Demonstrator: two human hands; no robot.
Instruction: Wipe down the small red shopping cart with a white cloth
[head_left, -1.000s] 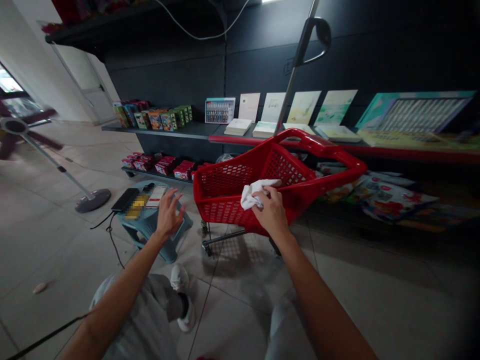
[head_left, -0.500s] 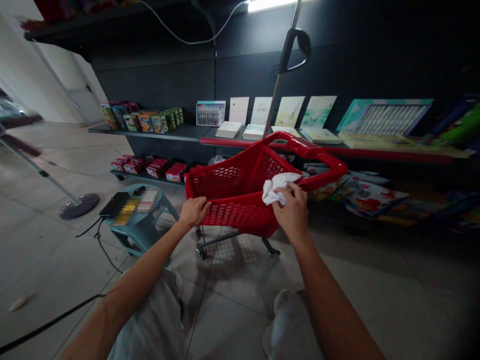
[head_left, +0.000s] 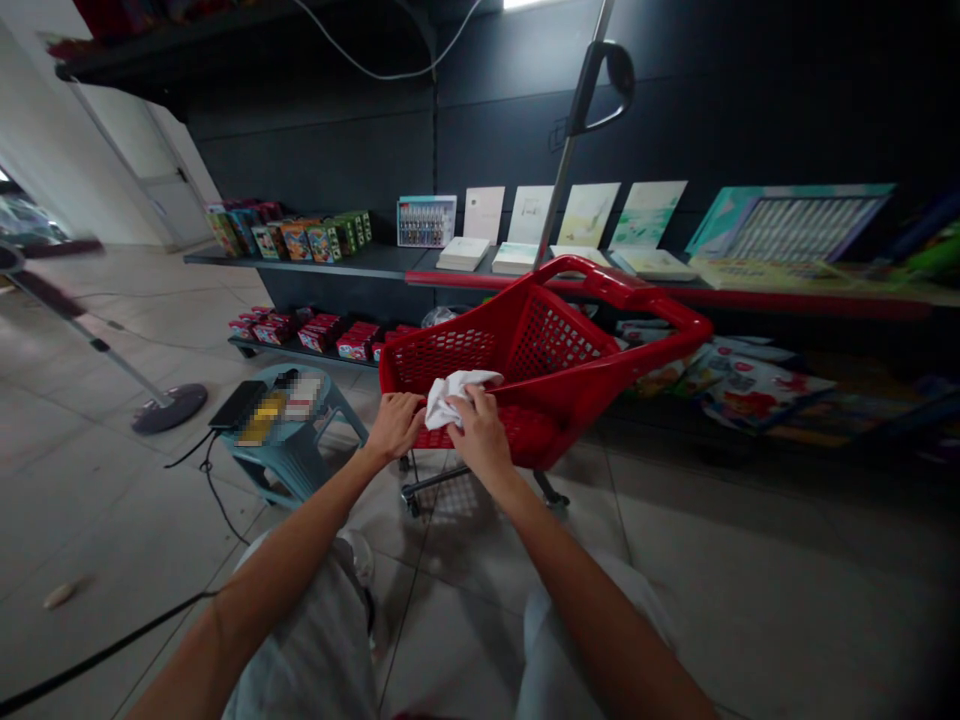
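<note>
A red plastic shopping cart [head_left: 577, 400] with perforated basket walls stands in front of me, its handle toward the right. My left hand [head_left: 397, 428] grips the near rim at the basket's left end, fingers curled over the edge. In my right hand [head_left: 480, 430] is a crumpled white cloth [head_left: 454, 395], pressed against the same near rim just right of my left hand. The cloth covers part of that rim, and some right fingertips are hidden in its folds.
Behind the cart runs a dark shelf [head_left: 375, 262] with books, boxes and pen sets. Snack bags [head_left: 765, 390] lie on the lower level. A blue-grey stool [head_left: 289, 455] holding blurred items and cables stands left, near a round pole base [head_left: 171, 408]. A metal pole [head_left: 559, 190] rises behind the cart.
My right hand has slid the white cloth leftward along the near rim, from close to the handle to beside my left hand. The left hand keeps its hold on the rim.
</note>
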